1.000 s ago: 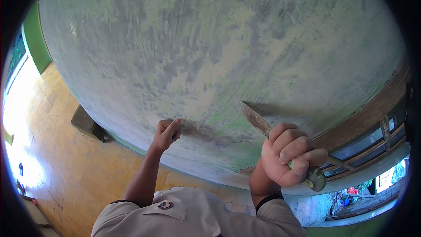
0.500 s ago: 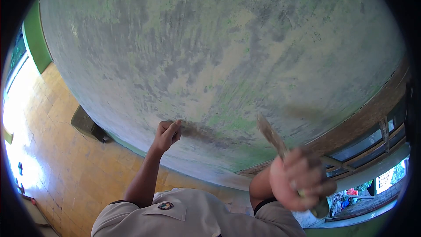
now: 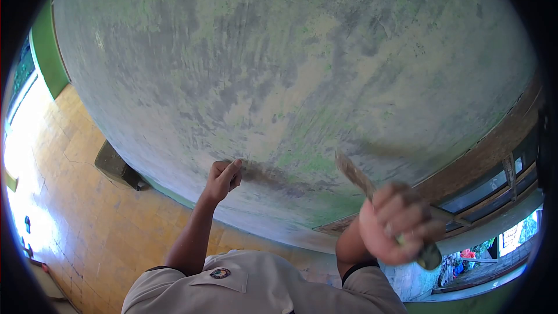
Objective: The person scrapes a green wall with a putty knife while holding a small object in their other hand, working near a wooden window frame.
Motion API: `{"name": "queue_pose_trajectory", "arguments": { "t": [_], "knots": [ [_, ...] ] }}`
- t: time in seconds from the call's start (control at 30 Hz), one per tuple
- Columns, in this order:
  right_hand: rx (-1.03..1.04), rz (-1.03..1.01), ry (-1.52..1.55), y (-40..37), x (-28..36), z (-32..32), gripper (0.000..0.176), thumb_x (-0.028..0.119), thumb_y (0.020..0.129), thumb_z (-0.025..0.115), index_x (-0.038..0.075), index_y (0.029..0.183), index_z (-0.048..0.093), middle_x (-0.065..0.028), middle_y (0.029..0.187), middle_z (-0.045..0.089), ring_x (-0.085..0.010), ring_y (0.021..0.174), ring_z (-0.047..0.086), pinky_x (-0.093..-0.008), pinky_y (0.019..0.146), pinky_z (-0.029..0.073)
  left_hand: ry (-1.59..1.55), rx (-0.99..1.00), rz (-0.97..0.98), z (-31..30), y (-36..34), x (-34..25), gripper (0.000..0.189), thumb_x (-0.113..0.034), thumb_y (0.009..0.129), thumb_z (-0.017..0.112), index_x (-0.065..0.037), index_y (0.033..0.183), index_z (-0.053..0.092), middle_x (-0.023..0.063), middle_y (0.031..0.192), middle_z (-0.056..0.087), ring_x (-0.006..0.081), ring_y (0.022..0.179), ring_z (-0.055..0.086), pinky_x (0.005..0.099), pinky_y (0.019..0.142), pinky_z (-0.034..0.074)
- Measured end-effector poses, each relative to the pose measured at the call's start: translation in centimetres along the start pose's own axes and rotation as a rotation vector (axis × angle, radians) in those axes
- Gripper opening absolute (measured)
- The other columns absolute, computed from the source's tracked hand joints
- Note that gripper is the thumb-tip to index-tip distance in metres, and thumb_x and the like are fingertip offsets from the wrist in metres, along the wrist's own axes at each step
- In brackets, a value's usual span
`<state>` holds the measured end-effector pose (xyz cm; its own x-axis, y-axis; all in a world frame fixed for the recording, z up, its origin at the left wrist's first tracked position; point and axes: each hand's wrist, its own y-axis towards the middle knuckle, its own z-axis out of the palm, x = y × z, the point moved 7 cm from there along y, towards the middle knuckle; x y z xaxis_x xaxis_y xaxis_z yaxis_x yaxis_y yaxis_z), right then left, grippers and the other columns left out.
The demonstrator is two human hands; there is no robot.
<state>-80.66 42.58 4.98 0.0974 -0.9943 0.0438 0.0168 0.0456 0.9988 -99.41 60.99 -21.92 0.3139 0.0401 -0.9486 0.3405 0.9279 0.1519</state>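
Observation:
A wall (image 3: 256,70) with patchy grey, white and green paint fills most of the view. My left hand (image 3: 225,177) is closed in a fist close to its lower part, thumb on top, with nothing showing in the fingers. On the right, my right hand (image 3: 401,227) is wrapped round a scraper (image 3: 356,174). Its worn, dull blade points up and left toward a greenish patch of the wall, and the rounded end of the handle sticks out below the fist. Motion smears the fingers of this hand.
Yellow tiles cover the floor (image 3: 116,221) at lower left. A dark box-like object (image 3: 118,166) stands against the foot of the wall. A wooden window frame (image 3: 494,189) runs along the right. Bright daylight comes in at the far left.
My right hand has risen slightly with the scraper, and the blade tip has shifted a little to the left. My left hand stays at the same spot by the wall.

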Motion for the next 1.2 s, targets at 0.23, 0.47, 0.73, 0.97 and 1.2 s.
{"name": "queue_pose_trajectory", "arguments": {
  "t": [0.23, 0.47, 0.73, 0.97, 1.2],
  "knots": [
    [-0.050, 0.154, 0.007, -0.3, -2.7, -0.1, 0.014, 0.015, 0.085, 0.048, 0.011, 0.076, 0.038, 0.0026, 0.053, 0.038, -0.0073, 0.039, 0.033, -0.0220, 0.042, 0.025, 0.027, 0.020, 0.036, 0.3, -0.1, -0.6, 0.053, -0.029, 0.094, 0.046, -0.006, 0.046, 0.040, -0.0007, 0.042, 0.039, 0.0051, 0.037, 0.030, 0.0231, 0.035, 0.021],
    [-0.002, -0.006, -0.064, -0.2, -0.8, 0.4, 0.014, 0.015, 0.087, 0.048, 0.011, 0.078, 0.038, 0.0018, 0.053, 0.038, -0.0085, 0.039, 0.032, -0.0244, 0.042, 0.025, 0.015, 0.021, 0.025, 0.2, -0.1, -0.6, 0.053, -0.028, 0.094, 0.046, -0.006, 0.046, 0.041, -0.0001, 0.043, 0.041, 0.0054, 0.037, 0.031, 0.0231, 0.035, 0.022],
    [-0.014, -0.017, -0.060, 0.0, 0.0, 0.3, 0.015, 0.015, 0.088, 0.047, 0.009, 0.076, 0.039, 0.0008, 0.052, 0.039, -0.0085, 0.037, 0.029, -0.0250, 0.040, 0.025, -0.012, 0.020, 0.015, 0.2, -0.1, -0.4, 0.052, -0.027, 0.094, 0.045, -0.007, 0.046, 0.039, 0.0001, 0.043, 0.040, 0.0056, 0.036, 0.030, 0.0234, 0.035, 0.021],
    [-0.012, -0.130, 0.000, 0.0, 1.4, 0.8, 0.009, 0.010, 0.086, 0.047, 0.009, 0.080, 0.039, -0.0001, 0.053, 0.039, -0.0093, 0.039, 0.033, -0.0257, 0.041, 0.026, -0.003, 0.011, 0.020, 0.3, -0.1, -0.8, 0.053, -0.027, 0.094, 0.045, -0.007, 0.046, 0.038, -0.0003, 0.042, 0.039, 0.0054, 0.037, 0.030, 0.0233, 0.035, 0.021],
    [-0.042, -0.054, 0.033, -0.2, 0.7, 0.7, 0.008, 0.008, 0.085, 0.045, 0.008, 0.080, 0.040, -0.0007, 0.053, 0.039, -0.0084, 0.038, 0.030, -0.0245, 0.038, 0.025, -0.027, 0.018, 0.025, 0.1, 0.0, -0.2, 0.053, -0.027, 0.094, 0.045, -0.007, 0.046, 0.038, -0.0004, 0.042, 0.039, 0.0053, 0.037, 0.031, 0.0230, 0.036, 0.022]
  ]
}}
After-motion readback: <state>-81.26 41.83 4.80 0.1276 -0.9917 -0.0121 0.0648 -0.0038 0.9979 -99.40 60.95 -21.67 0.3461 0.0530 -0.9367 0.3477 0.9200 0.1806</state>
